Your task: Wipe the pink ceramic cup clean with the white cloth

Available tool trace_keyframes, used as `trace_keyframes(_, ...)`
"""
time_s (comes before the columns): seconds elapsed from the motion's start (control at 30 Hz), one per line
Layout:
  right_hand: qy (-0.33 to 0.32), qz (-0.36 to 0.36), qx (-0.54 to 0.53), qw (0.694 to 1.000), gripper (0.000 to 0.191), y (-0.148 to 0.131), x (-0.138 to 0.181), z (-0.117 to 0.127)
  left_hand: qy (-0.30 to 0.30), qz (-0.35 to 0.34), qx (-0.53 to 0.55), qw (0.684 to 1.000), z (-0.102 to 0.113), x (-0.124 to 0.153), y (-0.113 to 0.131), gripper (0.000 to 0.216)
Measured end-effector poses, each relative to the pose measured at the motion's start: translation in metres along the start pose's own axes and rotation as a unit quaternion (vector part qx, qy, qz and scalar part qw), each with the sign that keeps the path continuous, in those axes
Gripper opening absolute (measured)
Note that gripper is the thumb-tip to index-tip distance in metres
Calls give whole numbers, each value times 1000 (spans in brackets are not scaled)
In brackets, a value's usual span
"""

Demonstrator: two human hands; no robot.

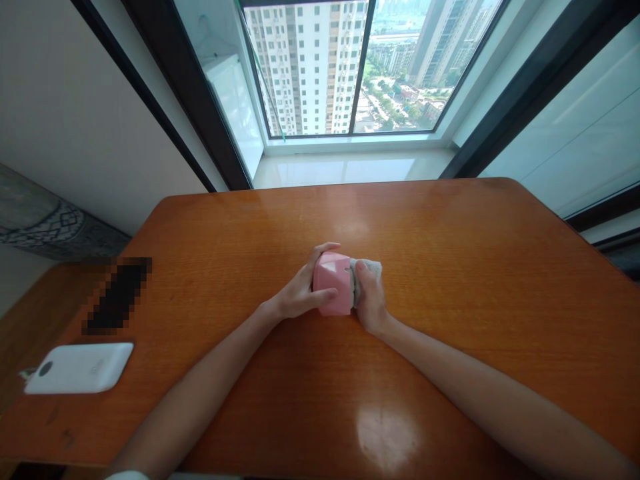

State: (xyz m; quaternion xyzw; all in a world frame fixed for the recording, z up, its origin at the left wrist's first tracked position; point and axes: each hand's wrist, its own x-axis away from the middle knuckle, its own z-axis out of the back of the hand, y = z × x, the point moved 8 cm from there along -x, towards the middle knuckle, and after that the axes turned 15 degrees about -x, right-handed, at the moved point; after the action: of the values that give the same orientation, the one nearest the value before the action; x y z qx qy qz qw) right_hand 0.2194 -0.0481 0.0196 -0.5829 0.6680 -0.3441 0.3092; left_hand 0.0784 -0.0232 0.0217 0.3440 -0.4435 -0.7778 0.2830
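Observation:
A small pink faceted box (333, 285) rests on the orange wooden table (450, 267) near its middle. My left hand (299, 293) wraps round the box's left side, thumb below and fingers over the top. My right hand (369, 300) is closed on a small whitish cloth (367, 268) and presses it against the right face of the box. Both forearms reach in from the near edge.
A white flat device (80, 367) lies at the table's left near corner, with a blurred dark patch (117, 295) just beyond it. A window sill (350, 167) and large windows lie past the far edge. A wall stands to the left.

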Motion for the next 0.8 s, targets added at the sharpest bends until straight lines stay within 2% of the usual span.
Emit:
trace_keyframes(0.17, -5, -6, -16, 1000, 63, 3, 0, 1, 53, -79, -87, 992, 4, 3, 13, 110)
trace_keyframes(0.33, -8, -8, -15, 1000, 63, 4, 1, 2, 127, -197, -195, 952, 18, 10, 32, 110)
trace_keyframes(0.47, -26, -23, -32, 999, 60, 7, 0, 1, 97, -271, -324, 901, 18, 13, 40, 130)
trace_keyframes(0.57, -17, -27, -54, 998, 59, 8, -3, 3, 77, -293, -396, 867, 14, 13, 41, 137)
trace_keyframes(0.8, 10, -42, -78, 996, 58, 13, -8, 8, 80, -295, -429, 850, 7, 15, 36, 131)
